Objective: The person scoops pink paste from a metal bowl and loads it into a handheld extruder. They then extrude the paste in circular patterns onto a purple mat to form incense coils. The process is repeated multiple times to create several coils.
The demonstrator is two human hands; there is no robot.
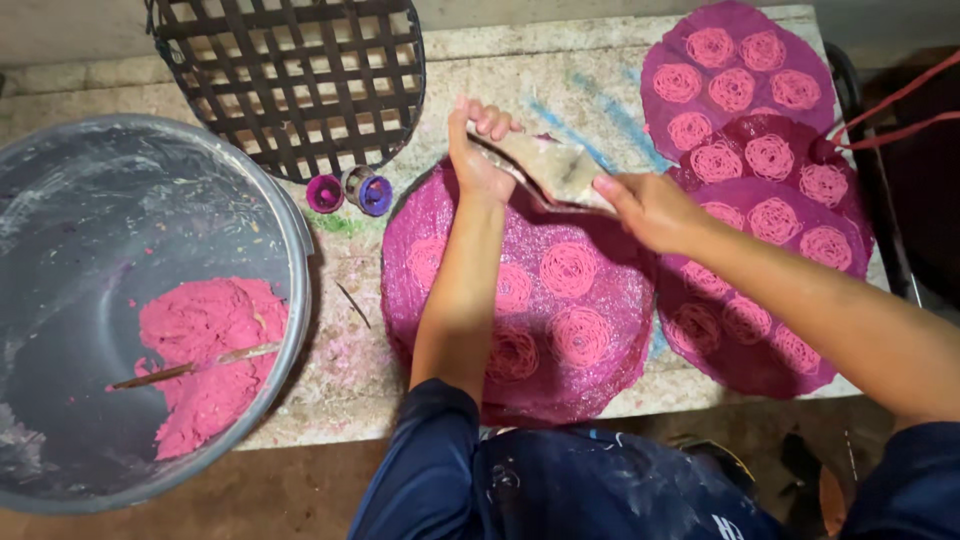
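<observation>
Worn stone-grey tabletop [560, 80], smeared with blue and pink stains, carries everything in view. At its middle both hands hold a pale, dough-smeared cloth bag [555, 168] just above a round magenta mat [520, 300]. The bag's long axis runs from upper left to lower right, tilted slightly downward toward the person's right side.

The left hand [478, 150] is at the bag's upper-left end, fingers curled over its top edge and palm behind it, clenched on the cloth. The right hand [650, 208] is at the lower-right end, thumb and fingers pinching that corner. The bag is therefore stretched between the two grips, with neither hand clearly nearer; its middle sags a little between them. The left forearm comes straight up from the body across the mat, while the right forearm comes in from the lower right at a slant.

On the mat beneath lie several pink spiral coils [568, 268], set apart from one another. To the right, more magenta mats [745, 70] overlap, each bearing similar coils. To the left sit two small purple caps [350, 190], a dark woven lattice tray [290, 70] beyond them, and a large grey basin [60, 180] holding pink dough [205, 340] with a thin stick [190, 367] lying in it.
</observation>
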